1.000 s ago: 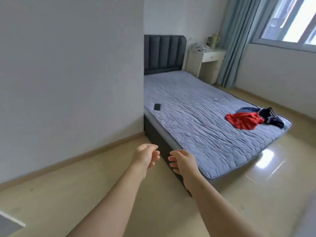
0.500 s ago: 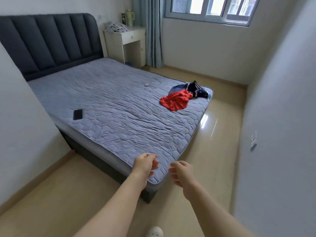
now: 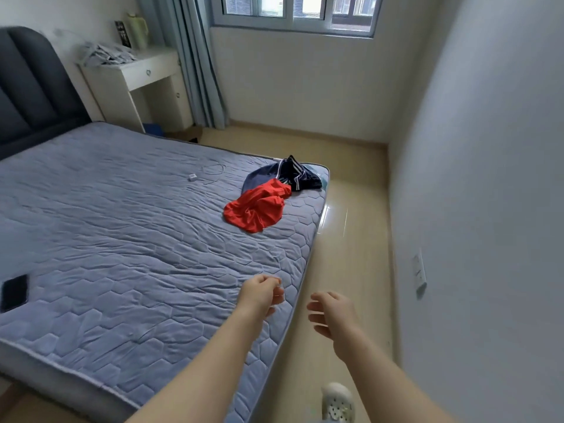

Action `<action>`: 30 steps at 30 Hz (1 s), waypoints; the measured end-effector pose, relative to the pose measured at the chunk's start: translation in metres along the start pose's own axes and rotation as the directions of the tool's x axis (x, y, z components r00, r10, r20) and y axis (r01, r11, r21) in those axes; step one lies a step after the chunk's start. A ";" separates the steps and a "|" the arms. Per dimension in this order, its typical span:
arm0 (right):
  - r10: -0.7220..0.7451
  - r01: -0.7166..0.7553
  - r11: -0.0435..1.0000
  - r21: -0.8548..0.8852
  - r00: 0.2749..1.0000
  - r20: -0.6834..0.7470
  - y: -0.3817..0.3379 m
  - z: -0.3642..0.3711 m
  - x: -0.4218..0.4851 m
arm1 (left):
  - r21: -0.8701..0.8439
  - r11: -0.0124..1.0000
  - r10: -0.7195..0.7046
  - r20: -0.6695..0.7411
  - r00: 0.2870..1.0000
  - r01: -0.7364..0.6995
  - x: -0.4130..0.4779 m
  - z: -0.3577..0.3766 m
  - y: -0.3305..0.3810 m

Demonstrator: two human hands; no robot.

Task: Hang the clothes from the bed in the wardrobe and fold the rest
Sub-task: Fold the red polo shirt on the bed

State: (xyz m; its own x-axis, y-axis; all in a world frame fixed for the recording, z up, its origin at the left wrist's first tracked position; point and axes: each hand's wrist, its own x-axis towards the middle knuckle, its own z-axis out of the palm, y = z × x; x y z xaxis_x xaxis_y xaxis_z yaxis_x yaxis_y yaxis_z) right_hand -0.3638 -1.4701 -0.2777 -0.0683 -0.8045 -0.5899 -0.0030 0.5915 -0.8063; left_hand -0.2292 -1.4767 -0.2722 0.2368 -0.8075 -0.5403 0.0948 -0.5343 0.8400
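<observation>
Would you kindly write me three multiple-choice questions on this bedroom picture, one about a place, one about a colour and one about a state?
1. Where does the red garment lie on the bed?
A. By the headboard
B. Near the far corner, touching the dark striped garment
C. On the floor

2. What colour is the phone?
A. Black
B. White
C. Red

3. What do the left hand and the right hand hold?
A. A hanger
B. The red garment
C. Nothing

Answers:
1 B: the red cloth lies against the striped one at the bed's far corner.
2 A: it shows as a black slab at the bed's near edge.
3 C: both hands hover with loose fingers, well short of the clothes.
</observation>
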 end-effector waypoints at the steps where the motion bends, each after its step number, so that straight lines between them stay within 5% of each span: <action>1: 0.001 -0.001 1.000 0.005 1.000 0.002 -0.010 -0.007 0.021 | 0.010 1.000 0.004 0.004 1.000 -0.004 0.020 0.013 0.009; 12: 0.063 -0.059 0.996 -0.064 0.996 0.062 -0.153 -0.063 0.243 | 0.019 0.999 -0.034 -0.098 0.995 0.036 0.210 0.137 0.135; 19: 0.107 -0.069 0.978 -0.194 0.976 0.191 -0.237 -0.052 0.371 | -0.041 0.996 -0.087 -0.171 0.981 0.082 0.336 0.168 0.189; 30: 0.234 -0.159 0.925 -0.346 0.954 0.187 -0.339 0.000 0.581 | -0.143 0.966 -0.244 -0.249 0.937 0.214 0.553 0.178 0.273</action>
State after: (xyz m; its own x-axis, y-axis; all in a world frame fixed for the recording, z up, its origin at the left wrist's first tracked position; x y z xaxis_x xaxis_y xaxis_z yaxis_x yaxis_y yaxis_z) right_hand -0.4029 -2.1380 -0.3471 0.1206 -0.6388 -0.7598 -0.3368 0.6937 -0.6367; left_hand -0.2447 -2.1139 -0.3503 0.4398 -0.5639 -0.6990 0.2805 -0.6531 0.7034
